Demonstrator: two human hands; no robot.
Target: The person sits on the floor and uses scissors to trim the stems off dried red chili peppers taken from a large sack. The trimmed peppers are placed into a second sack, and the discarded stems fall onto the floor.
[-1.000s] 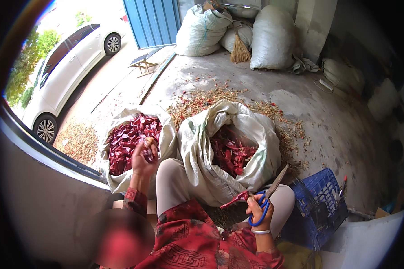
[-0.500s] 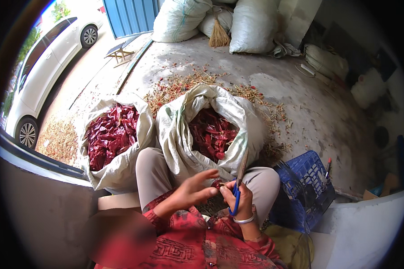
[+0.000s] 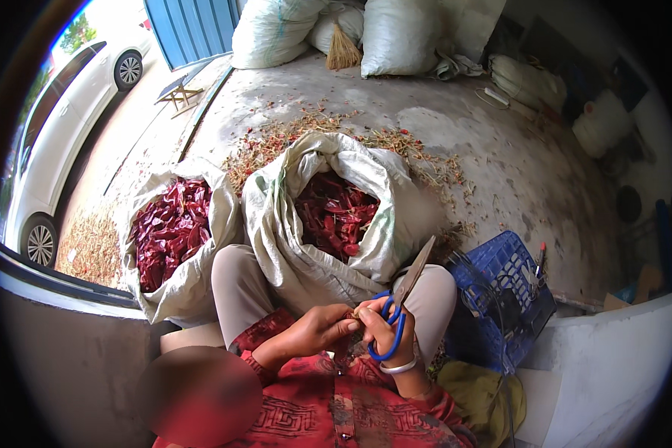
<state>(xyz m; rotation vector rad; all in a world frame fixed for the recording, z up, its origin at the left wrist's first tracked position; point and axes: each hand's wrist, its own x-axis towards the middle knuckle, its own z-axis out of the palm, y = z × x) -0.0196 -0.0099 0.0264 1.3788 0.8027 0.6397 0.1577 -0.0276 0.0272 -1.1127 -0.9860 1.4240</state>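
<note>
Above my lap my two hands meet at the fingertips. My right hand [image 3: 387, 334] is closed round scissors [image 3: 402, 300] with blue handles, their blades pointing up and away to the right. My left hand [image 3: 317, 331] is closed, its thumb and fingers pinching a dried red chili against the right fingertips; the hands hide most of it. Just beyond my knees stands an open white woven sack [image 3: 270, 237] partly filled with dried red chilies [image 3: 336, 216]. To its left, a second woven sack [image 3: 228, 205] is heaped with dark red dried chilies [image 3: 173, 231].
A blue plastic crate [image 3: 493, 272] stands by my right knee. Chili stems [image 3: 418, 149] litter the concrete floor round the sacks. Full white sacks [image 3: 403, 41] and a straw broom [image 3: 343, 48] are at the back. A white car [image 3: 67, 127] and a folding stool [image 3: 178, 93] are at left.
My left hand, open with fingers spread before, has come in to the right fingertips and closed there. The right hand keeps the scissors. The whole view has shifted slightly.
</note>
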